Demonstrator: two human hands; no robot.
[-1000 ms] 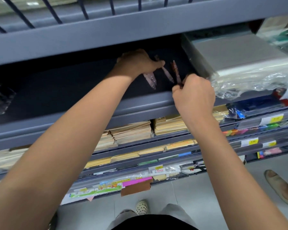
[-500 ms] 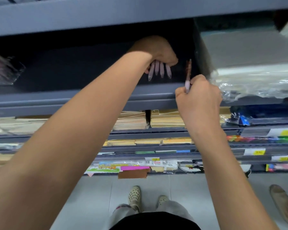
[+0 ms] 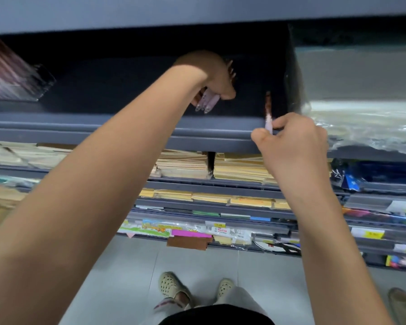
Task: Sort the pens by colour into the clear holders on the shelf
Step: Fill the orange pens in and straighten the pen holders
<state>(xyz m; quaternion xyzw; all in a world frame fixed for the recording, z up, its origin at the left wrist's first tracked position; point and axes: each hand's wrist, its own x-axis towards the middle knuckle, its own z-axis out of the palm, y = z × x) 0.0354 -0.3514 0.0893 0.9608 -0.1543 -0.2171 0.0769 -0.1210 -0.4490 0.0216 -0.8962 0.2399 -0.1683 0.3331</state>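
Grey metal shelving (image 3: 127,127) fills the view, its upper bay dark inside. Lower tiers carry stacks of brown envelopes (image 3: 239,167), coloured paper (image 3: 192,233) and yellow price labels (image 3: 368,234). Plastic-wrapped sheets (image 3: 361,127) sit at right. Pale grey floor tiles (image 3: 117,266) lie below.

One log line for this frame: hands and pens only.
left hand: grips bunch of pens inside shelf | right hand: pinches one pen at shelf's front edge

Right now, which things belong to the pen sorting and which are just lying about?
Job: left hand gripping a bunch of pens; right hand pinching a single pen; the dark shelf.
Lying about: envelope stacks, plastic-wrapped paper, pink sheet, brown card.
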